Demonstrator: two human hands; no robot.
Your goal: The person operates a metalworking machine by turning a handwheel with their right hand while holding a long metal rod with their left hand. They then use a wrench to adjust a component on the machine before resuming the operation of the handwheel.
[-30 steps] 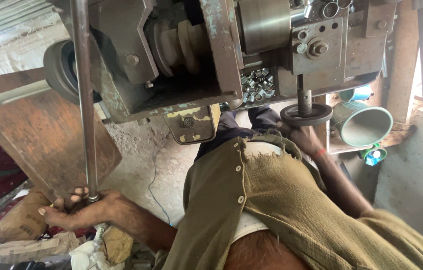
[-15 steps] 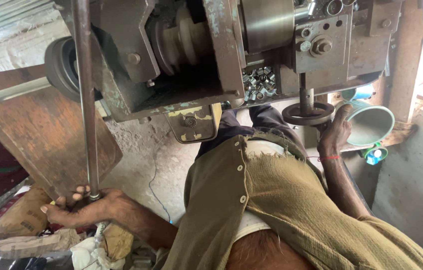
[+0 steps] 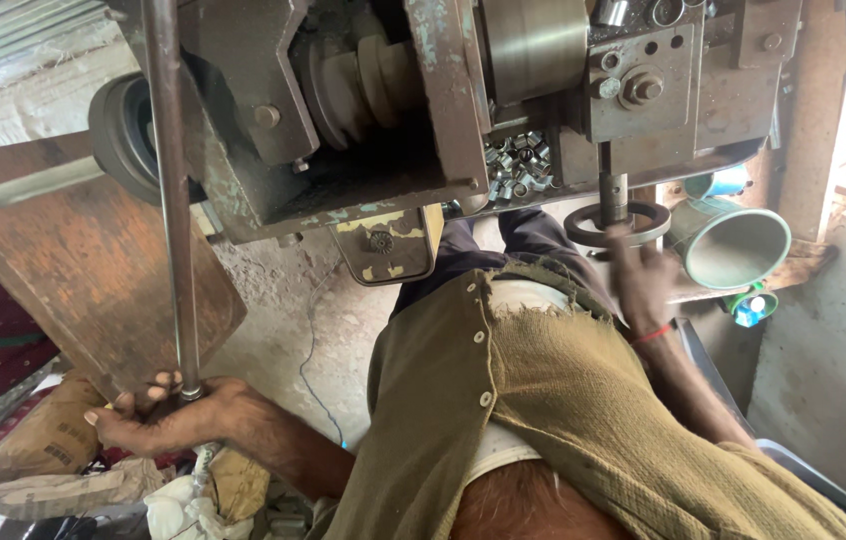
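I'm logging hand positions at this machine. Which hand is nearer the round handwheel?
Right. The right hand sits at the handwheel; the left hand grips the long rod's lower end, far off.

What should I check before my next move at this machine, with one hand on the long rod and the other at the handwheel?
1. Left hand gripping the long metal rod at its lower end: ok, fingers wrapped around it.
2. Right hand on the handwheel: cannot tell, the hand is blurred and overlaps the rim.
3. Shirt away from the stepped pulley: ok, the cloth hangs well below it.
4. Small metal parts piled in the machine body: ok, they lie inside the recess.
5. Green funnel-shaped can beside the handwheel: ok, apart from the hand.
6. Whether the spindle is turning: cannot tell.
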